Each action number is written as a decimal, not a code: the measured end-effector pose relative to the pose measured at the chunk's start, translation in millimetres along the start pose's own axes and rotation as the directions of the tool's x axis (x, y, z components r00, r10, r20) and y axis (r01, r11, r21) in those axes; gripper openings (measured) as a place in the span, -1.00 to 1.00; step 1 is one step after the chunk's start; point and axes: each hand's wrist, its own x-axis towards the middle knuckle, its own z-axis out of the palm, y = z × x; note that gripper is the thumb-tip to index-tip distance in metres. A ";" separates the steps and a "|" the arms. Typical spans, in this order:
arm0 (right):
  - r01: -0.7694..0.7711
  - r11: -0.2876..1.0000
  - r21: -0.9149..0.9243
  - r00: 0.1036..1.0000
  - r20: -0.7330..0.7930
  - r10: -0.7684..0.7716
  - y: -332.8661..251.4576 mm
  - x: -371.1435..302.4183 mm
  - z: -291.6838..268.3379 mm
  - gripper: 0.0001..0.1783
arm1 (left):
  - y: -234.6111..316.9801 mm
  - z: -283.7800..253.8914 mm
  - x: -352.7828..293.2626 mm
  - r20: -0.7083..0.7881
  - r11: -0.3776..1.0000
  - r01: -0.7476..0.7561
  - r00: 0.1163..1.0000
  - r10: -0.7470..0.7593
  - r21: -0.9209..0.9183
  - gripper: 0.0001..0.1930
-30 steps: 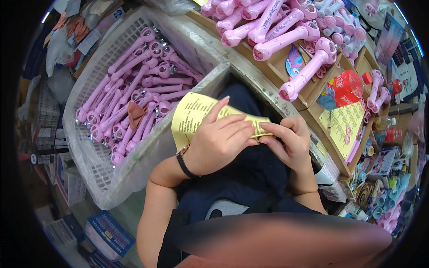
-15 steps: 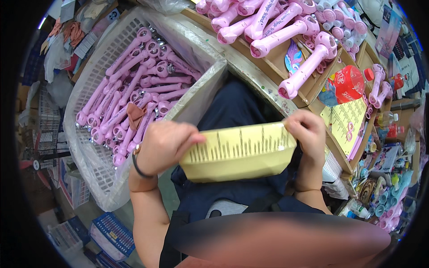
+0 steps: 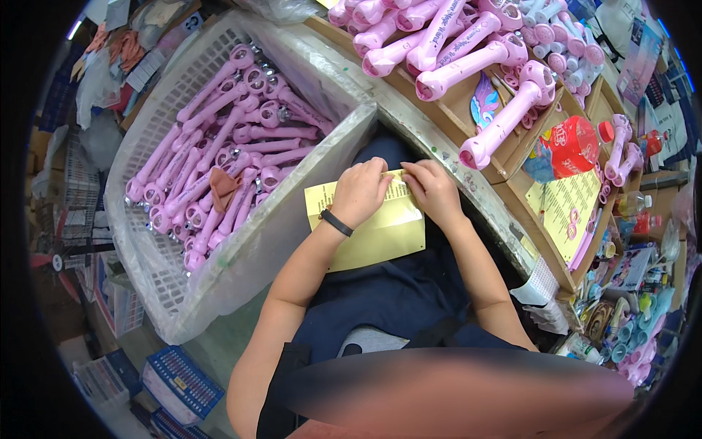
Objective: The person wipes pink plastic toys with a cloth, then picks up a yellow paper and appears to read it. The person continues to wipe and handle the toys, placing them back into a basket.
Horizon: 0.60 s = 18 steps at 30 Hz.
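Observation:
A yellow sheet (image 3: 376, 249) with rows of small dark marks lies across my lap, slightly creased. My left hand (image 3: 357, 194) rests over its upper part, fingers closed on the far edge. My right hand (image 3: 434, 192) pinches the far right edge, fingertips close to those of my left hand. Whether something small is between the fingertips is too hidden to tell. To my left, a white plastic-lined basket (image 3: 139, 293) holds many pink wand-shaped handles (image 3: 219, 139) with ring-like heads. A brown cloth scrap (image 3: 224, 189) lies on them.
A wooden tray (image 3: 504, 157) on the right bench carries more pink handles (image 3: 508, 117), a red-labelled bottle (image 3: 574, 146) and another yellow sheet (image 3: 563, 208). The bench edge (image 3: 409, 128) runs beyond my hands. Blue-and-white boxes (image 3: 183, 384) stand at lower left.
My hands have moved farther away and closer together. The yellow sheet, held stretched and bent between them before, now lies flatter on my lap.

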 end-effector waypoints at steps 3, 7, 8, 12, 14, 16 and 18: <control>0.098 0.974 -0.203 0.988 -0.101 -0.121 -1.7 -4.3 8.9 -0.76 | -4.1 5.7 2.7 -0.031 0.998 0.048 0.998 -0.049 -0.035 -0.87; 0.090 0.952 -0.291 0.980 -0.145 -0.137 -3.4 -13.5 18.3 -0.72 | -5.8 9.4 2.6 -0.049 0.995 0.056 0.997 -0.060 -0.079 -0.88; 0.093 0.946 -0.310 0.977 -0.156 -0.147 -3.0 -15.2 19.9 -0.71 | -6.0 10.2 2.4 -0.067 0.995 0.048 0.996 -0.054 -0.085 -0.88; 0.111 0.954 -0.280 0.974 -0.162 -0.161 -0.3 -18.1 22.2 -0.70 | -7.9 11.7 2.2 -0.071 0.994 0.049 0.996 -0.056 -0.097 -0.88; 0.123 0.957 -0.263 0.972 -0.161 -0.170 0.4 -17.4 21.9 -0.70 | -9.0 12.2 2.3 -0.078 0.994 0.043 0.996 -0.051 -0.104 -0.88; 0.148 0.951 -0.273 0.971 -0.140 -0.191 0.5 -16.0 20.6 -0.69 | -9.6 12.7 2.5 -0.078 0.994 0.049 0.995 -0.057 -0.102 -0.88; 0.168 0.950 -0.262 0.969 -0.135 -0.209 0.2 -15.2 17.9 -0.69 | -9.6 12.8 3.0 -0.075 0.994 0.060 0.995 -0.067 -0.097 -0.88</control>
